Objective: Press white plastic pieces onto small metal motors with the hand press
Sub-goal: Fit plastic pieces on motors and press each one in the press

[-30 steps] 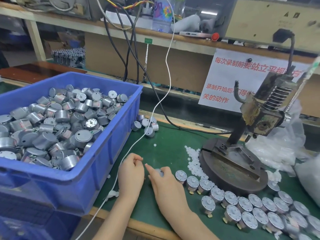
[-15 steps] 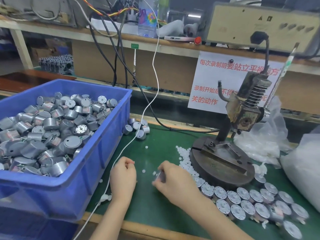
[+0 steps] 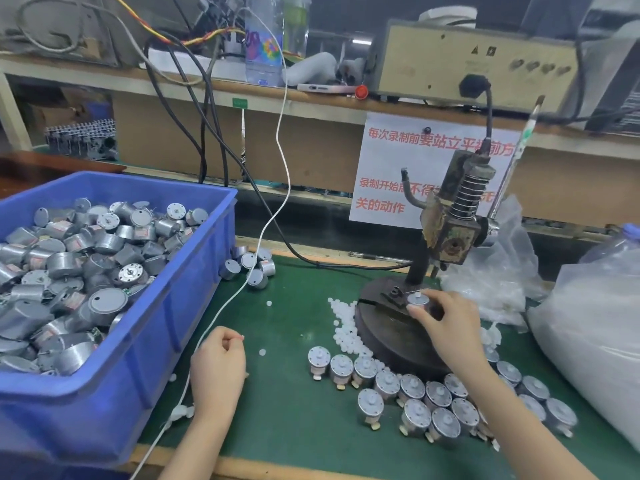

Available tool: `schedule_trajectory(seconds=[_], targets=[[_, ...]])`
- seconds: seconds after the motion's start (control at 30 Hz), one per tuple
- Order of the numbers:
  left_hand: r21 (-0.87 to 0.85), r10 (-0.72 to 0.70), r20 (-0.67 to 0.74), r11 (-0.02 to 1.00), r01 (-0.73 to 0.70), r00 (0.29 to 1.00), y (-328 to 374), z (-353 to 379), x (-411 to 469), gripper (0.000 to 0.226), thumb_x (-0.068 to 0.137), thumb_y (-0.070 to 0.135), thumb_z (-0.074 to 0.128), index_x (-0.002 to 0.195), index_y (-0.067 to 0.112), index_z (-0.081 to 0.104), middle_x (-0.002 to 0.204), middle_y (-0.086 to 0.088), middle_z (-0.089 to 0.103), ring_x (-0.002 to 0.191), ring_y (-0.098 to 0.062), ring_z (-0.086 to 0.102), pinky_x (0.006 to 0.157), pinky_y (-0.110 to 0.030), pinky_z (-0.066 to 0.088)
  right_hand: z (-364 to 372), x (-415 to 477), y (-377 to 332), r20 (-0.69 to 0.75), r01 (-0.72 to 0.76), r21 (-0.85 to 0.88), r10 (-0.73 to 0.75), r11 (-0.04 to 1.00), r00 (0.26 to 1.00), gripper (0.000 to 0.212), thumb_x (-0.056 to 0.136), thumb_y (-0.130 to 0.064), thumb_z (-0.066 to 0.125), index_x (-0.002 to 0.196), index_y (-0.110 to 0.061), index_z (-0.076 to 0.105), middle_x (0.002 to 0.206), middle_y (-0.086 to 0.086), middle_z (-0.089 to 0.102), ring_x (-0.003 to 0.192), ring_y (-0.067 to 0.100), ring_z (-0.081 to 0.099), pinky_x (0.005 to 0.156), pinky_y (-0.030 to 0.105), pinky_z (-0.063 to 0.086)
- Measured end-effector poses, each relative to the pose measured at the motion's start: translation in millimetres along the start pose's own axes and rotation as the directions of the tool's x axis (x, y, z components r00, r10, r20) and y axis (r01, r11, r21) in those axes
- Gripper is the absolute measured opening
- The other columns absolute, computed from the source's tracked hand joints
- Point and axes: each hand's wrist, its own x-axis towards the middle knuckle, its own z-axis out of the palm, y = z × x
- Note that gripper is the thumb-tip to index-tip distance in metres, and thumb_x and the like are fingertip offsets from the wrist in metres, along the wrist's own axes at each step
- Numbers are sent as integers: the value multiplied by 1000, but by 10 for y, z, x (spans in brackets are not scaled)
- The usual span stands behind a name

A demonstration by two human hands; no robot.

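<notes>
My right hand (image 3: 450, 323) grips a small metal motor (image 3: 417, 301) with a white piece on top, holding it on the round base (image 3: 388, 337) of the hand press (image 3: 450, 233), below the spring ram. My left hand (image 3: 218, 367) rests on the green mat, fingers curled shut; I cannot tell whether it pinches anything. A heap of white plastic pieces (image 3: 343, 327) lies left of the press base. Several motors with white pieces (image 3: 412, 393) stand in rows in front of the base.
A blue bin (image 3: 145, 348) full of bare motors fills the left. A few loose motors (image 3: 251, 266) lie behind it. A white cable (image 3: 273, 216) crosses the mat. Plastic bags (image 3: 588, 327) sit at the right. A shelf with equipment runs along the back.
My right hand carried the motor from the mat in front of me up and right onto the press base. My left hand stayed on the mat.
</notes>
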Motion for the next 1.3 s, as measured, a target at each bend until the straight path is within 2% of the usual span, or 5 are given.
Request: schedule_trajectory(seconds=[0.37,0.5,0.7,0.9,1.3], targets=[[-10,25,-13,1000,-25,1000,-34,10,12,23,83,0,45,69,14,57,65,-6,60,58,-24,59,55,-35,52,70,150,169,-13,-42,-118,41,992,999,44,87,-41,60,128,-23,58,129,11,51,119,32,36,99,36,28],[-26,32,-2,999,-32,999,-44,24,6,23,83,-1,45,69,13,57,68,-9,59,60,-27,58,47,-26,44,46,159,196,120,-56,-100,68,993,990,73,87,-47,57,148,-23,24,142,16,36,131,33,28,107,42,26],[-14,46,14,999,-46,999,-38,7,22,22,83,0,46,69,13,57,66,-8,59,56,-23,58,50,-30,47,-377,467,33,84,-249,599,249,761,965,78,87,-3,52,150,-23,10,153,3,25,112,13,45,87,26,40],[10,58,25,998,-58,998,-43,9,16,22,83,0,46,69,13,57,65,-8,60,58,-23,58,54,-32,49,-1026,1107,-348,36,-206,854,341,477,939,51,91,5,35,138,-11,40,114,3,57,93,9,54,84,26,46],[10,54,11,998,-54,998,-67,36,40,23,82,0,49,68,15,59,63,-7,61,56,-25,59,54,-35,51,-972,572,-441,-322,187,910,348,369,881,25,91,-13,51,69,-21,43,62,-12,47,69,5,52,73,18,45]])
